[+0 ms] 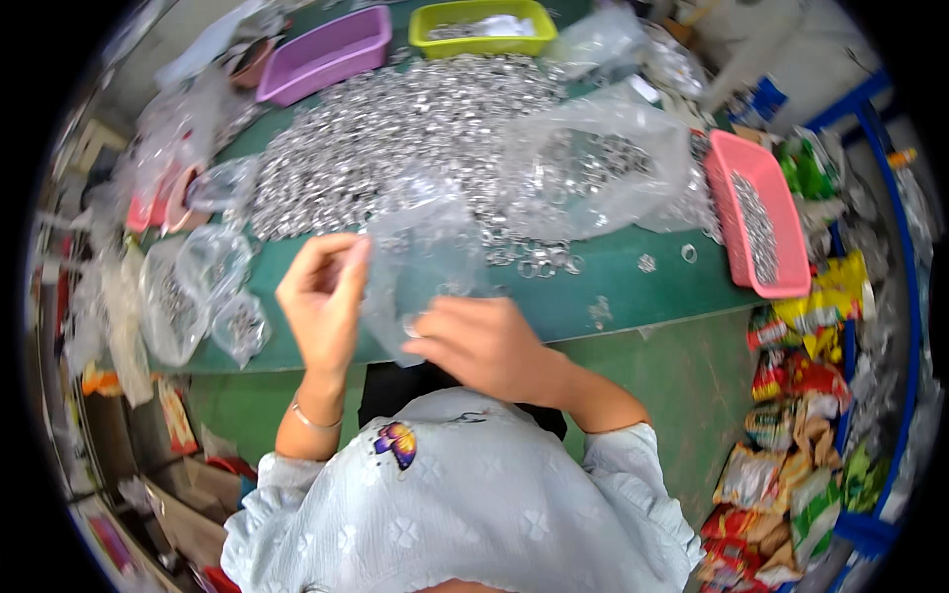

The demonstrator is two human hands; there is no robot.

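A clear plastic bag (420,259) hangs upright at the table's near edge, in front of a broad heap of small silvery metal rings (395,119). My left hand (326,292) is closed at the bag's left edge, thumb and fingers pinching the film. To the right of it, my right hand (484,346) is closed and slightly blurred, low against the bag. A small silvery ring (410,324) shows at its fingertips. Several loose rings (537,262) lie on the green tabletop just beyond my right hand.
A larger open clear bag (603,163) with rings lies right of the heap. Beside it stands a pink basket (766,217) of metal pieces. Purple (326,54) and yellow-green (482,28) baskets are at the back. Filled small bags (240,326) sit left; colourful packages (781,435) fill a blue rack.
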